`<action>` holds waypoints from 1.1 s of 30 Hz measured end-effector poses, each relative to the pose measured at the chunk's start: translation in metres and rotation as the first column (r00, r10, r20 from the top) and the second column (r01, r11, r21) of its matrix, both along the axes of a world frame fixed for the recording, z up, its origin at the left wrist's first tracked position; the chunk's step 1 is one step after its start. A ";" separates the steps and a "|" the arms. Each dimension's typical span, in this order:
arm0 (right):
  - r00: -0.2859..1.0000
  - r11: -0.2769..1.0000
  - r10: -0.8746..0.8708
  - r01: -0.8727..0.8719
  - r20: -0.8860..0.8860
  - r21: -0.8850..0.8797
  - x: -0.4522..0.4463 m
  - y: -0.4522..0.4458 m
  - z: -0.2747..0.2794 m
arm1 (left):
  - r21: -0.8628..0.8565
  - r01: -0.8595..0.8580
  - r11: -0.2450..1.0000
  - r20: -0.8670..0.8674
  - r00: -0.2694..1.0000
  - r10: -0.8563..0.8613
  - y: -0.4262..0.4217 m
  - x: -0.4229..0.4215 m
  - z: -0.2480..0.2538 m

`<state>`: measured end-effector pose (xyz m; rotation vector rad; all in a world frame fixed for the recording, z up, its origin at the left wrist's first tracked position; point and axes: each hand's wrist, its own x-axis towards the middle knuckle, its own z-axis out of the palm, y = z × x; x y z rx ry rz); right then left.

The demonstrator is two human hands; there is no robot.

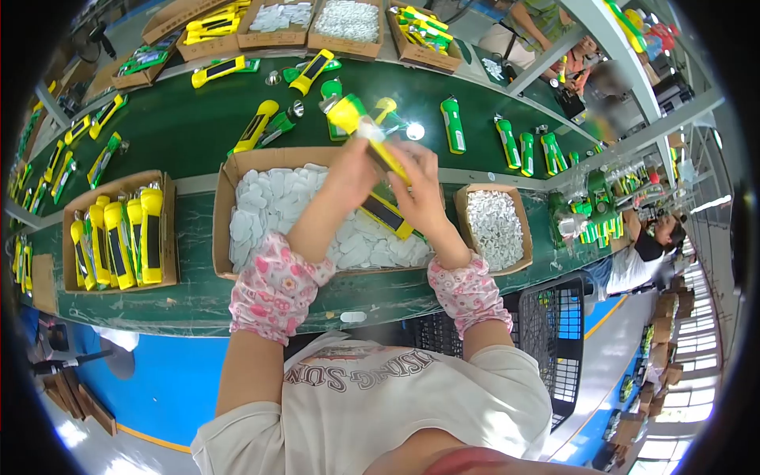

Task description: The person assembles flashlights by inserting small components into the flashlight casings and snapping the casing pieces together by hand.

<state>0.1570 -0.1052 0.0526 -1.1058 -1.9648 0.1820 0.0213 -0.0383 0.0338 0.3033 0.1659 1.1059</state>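
**Yellow-green torch (346,115) up in both hands, above big carton (222,214)**

L hand (352,178) is closed on it near the head; R hand (421,190) has fingers curled on the body, nearly shut. 2nd torch (385,212) is just below, over white pcs; can't tell if held. Small carton (461,212) w/ silvery bits sits R, torch carton (169,237) L, green belt (194,119) far side.

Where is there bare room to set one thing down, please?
Bare: the bench between the torch box and the big box, a narrow gap; the bench's front strip, save one white piece; the belt behind that gap. Crowded: around the left hand and right hand, over the big box, and the belt's left end.
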 end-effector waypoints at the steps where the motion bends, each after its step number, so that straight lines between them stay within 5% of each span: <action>1: 0.999 0.999 0.038 -0.038 0.004 -0.032 0.005 -0.003 0.002 | 0.005 -0.078 0.997 -0.170 0.982 0.078 -0.007 0.007 0.002; 2: 0.997 0.995 0.079 -0.078 0.010 -0.063 0.011 -0.007 0.004 | 0.018 -0.044 0.999 -0.202 0.978 0.046 -0.004 0.008 -0.004; 3: 0.944 0.949 0.190 -0.247 -0.271 -0.196 0.026 -0.015 0.006 | 0.030 -0.006 1.000 -0.236 0.972 0.013 0.003 0.005 -0.017; 4: 0.943 0.961 0.033 -0.121 -0.331 -0.250 0.054 -0.021 -0.005 | 0.044 0.034 0.998 -0.271 0.962 -0.021 0.011 0.000 -0.026; 5: 0.980 0.995 -0.098 0.090 -0.174 -0.049 0.084 -0.020 -0.004 | -0.047 0.049 0.998 -0.252 0.966 -0.059 0.015 -0.004 -0.029; 6: 0.938 0.922 -0.339 0.316 -0.074 -0.225 0.109 -0.037 0.009 | -0.112 -0.007 0.994 -0.290 0.957 -0.026 0.018 -0.010 -0.023; 8: 0.733 0.772 -0.482 0.615 0.480 -0.163 0.182 -0.062 -0.016 | -0.057 -0.047 0.997 -0.293 0.956 0.028 0.022 -0.017 -0.019; 10: 0.757 0.689 -0.177 0.552 0.629 -0.470 0.215 -0.095 -0.041 | -0.024 0.047 0.999 -0.131 0.990 -0.050 0.024 -0.014 -0.019; 15: 0.808 0.624 -0.401 0.586 0.432 -0.517 0.217 -0.117 -0.079 | 0.030 0.186 0.982 0.038 0.982 -0.187 0.009 -0.004 -0.015; 16: 0.816 0.636 -0.437 0.578 0.379 -0.512 0.219 -0.119 -0.078 | -0.040 0.112 0.993 0.051 0.993 -0.110 0.014 -0.006 -0.020; 17: 0.803 0.634 -0.475 0.595 0.359 -0.494 0.220 -0.120 -0.075 | -0.031 0.238 0.971 0.173 0.958 -0.229 0.028 -0.018 -0.025; 18: 0.792 0.631 -0.509 0.610 0.338 -0.479 0.219 -0.121 -0.071 | -0.083 0.074 0.994 -0.009 0.997 -0.075 0.025 -0.023 -0.013; 21: 0.815 0.718 -0.552 0.572 0.176 -0.396 0.219 -0.126 -0.059 | -0.094 0.013 0.995 -0.021 1.000 -0.015 0.042 -0.027 -0.026; 23: 0.853 0.816 -0.520 0.508 0.031 -0.277 0.214 -0.113 -0.045 | 0.001 0.004 1.000 -0.138 0.990 -0.004 0.042 -0.023 -0.040; 24: 0.850 0.782 -0.525 0.466 -0.035 -0.414 0.196 -0.105 -0.018 | 0.140 0.207 0.968 -0.045 0.978 -0.202 0.052 -0.019 -0.064; 26: 0.862 0.841 -0.476 0.389 -0.173 -0.375 0.168 -0.076 0.000 | 0.232 0.179 0.956 -0.059 0.984 -0.170 0.034 0.006 -0.068; 27: 0.833 0.874 -0.360 0.144 -0.420 -0.465 0.149 -0.059 0.009 | 0.144 0.134 0.981 -0.193 0.976 -0.105 0.010 0.018 -0.042; 28: 0.816 0.879 -0.335 0.090 -0.472 -0.468 0.133 -0.040 0.007 | 0.105 0.206 0.973 -0.271 0.947 -0.171 0.002 0.022 -0.033; 30: 0.843 0.949 -0.146 -0.029 -0.517 -0.315 0.094 -0.008 0.013 | 0.300 0.119 0.946 -0.430 0.903 0.023 -0.013 0.026 -0.010; 33: 0.893 0.977 0.015 -0.109 -0.450 -0.183 0.055 0.018 0.027 | 0.327 0.109 0.939 -0.402 0.915 0.033 -0.019 0.024 0.006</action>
